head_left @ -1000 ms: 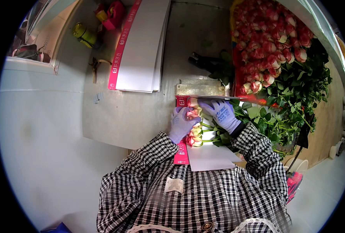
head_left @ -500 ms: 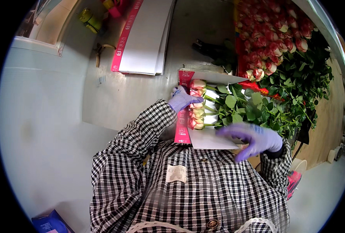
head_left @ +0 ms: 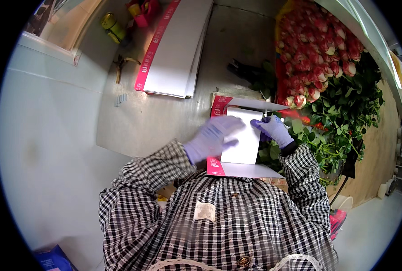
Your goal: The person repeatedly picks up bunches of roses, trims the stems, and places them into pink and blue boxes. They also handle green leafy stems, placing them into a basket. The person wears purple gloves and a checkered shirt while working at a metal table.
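Note:
A white paper sheet (head_left: 241,142) lies across the row of roses, hiding their heads. Beneath it is an opened wrapping board (head_left: 250,170) with a pink printed edge, its far and near flaps spread. My right hand (head_left: 275,130), in a purple glove, pinches the sheet near its far right corner. Over the sheet's left part hovers my left hand (head_left: 215,137), gloved too and smeared by motion, its thumb and fingers apart. Green rose leaves (head_left: 269,153) stick out to the right, under my right wrist.
A stack of white boards (head_left: 176,49) with pink edges lies at the far left of the metal table (head_left: 119,122). Black pruning shears (head_left: 244,70) lie beyond the wrapping board. A big heap of pink-white roses (head_left: 318,54) fills the far right. A green bottle (head_left: 113,28) stands far left.
The white sheet has come down over the rose heads. My right hand moved up to the sheet's edge; my left hand left the roses and now sits lower over the sheet.

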